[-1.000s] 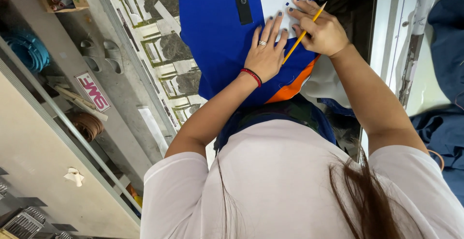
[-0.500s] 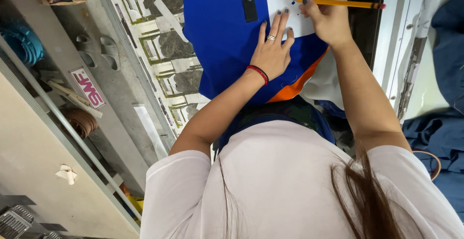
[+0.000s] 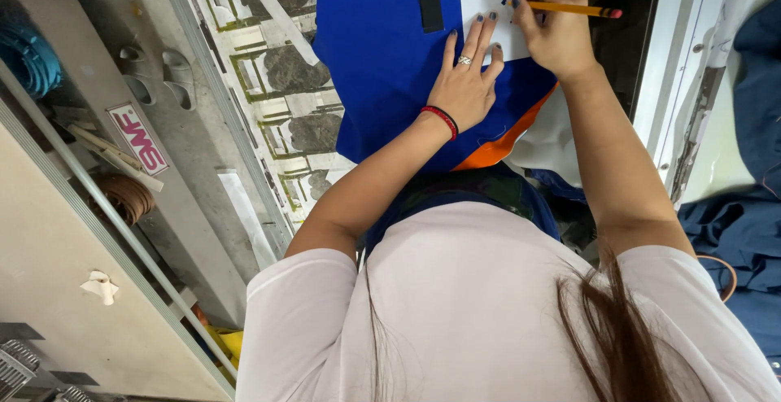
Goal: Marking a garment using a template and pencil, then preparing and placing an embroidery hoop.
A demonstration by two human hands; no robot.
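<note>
Pencil (image 3: pixel 569 9) in right hand (image 3: pixel 553 36)

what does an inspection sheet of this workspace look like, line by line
surface: bright blue fabric garment with an orange panel lies spread flat.
job's things: white rectangular paper piece lies on the fabric; yellow wooden pencil tip touches it.
clutter: white cloth beside the orange panel.
grippers: left hand flat on the fabric, fingertips at the paper's edge; right hand grips the pencil.
cables: nothing seen.
surroundings: patterned floor tiles, pair of grey slippers, dark blue garments at the right.
</note>
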